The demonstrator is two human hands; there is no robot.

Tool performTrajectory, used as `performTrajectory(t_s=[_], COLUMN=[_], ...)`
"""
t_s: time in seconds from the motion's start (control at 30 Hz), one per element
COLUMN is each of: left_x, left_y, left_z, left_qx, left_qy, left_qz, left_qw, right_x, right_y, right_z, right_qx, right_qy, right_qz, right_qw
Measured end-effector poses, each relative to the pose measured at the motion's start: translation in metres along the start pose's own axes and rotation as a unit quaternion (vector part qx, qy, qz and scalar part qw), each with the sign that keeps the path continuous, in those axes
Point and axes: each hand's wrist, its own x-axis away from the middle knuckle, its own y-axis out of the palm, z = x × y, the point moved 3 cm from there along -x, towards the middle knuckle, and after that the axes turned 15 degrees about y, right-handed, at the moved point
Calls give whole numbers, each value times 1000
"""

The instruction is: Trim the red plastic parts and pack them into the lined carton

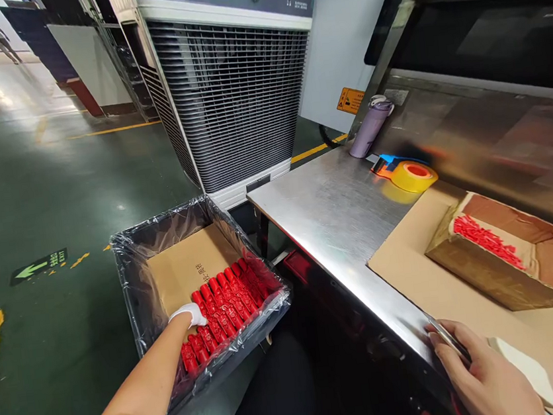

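My left hand [192, 315], in a white glove, reaches into a plastic-lined black bin [129, 297]. Its fingers are closed at the left end of the rows of red moulded pieces [225, 310], seemingly around one piece; the fingertips are partly hidden. These pieces are bottle-like, with raised patterns, and lie side by side on a cardboard sheet [178, 265]. Over the table's front edge, my bare right hand [479, 364] grips a slim pointed metal tool [448, 338], whose exact kind is unclear. Beside that hand lies a white pad-like object [524, 366].
On the steel table [315, 196], a cut-down cardboard box [494, 276] with small red sticks stands on a cardboard sheet [402, 260]. Behind are a tape dispenser [407, 176] and a purple bottle [372, 126]. An air cooler [238, 92] stands beyond the bin. A person walks far left.
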Motion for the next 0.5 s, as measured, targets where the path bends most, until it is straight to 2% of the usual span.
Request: performTrajectory(t_s=[0.1, 0.23, 0.37, 0.5], left_x=[-3, -6, -7, 0], left_y=[3, 8, 11, 4], left_z=[-3, -3, 0, 2], left_qx=[-5, -11, -7, 10], left_qy=[-13, -20, -27, -41], left_qz=[-45, -76, -80, -62], left_qw=[999, 997, 996, 997], right_x=[0, -1, -4, -9], right_y=[0, 1, 3, 5], right_z=[0, 2, 4, 6], right_qx=[-2, -5, -4, -5], right_qy=[-4, -8, -13, -39], right_qz=[1, -2, -12, -10], right_qw=[1000, 1000, 1000, 999])
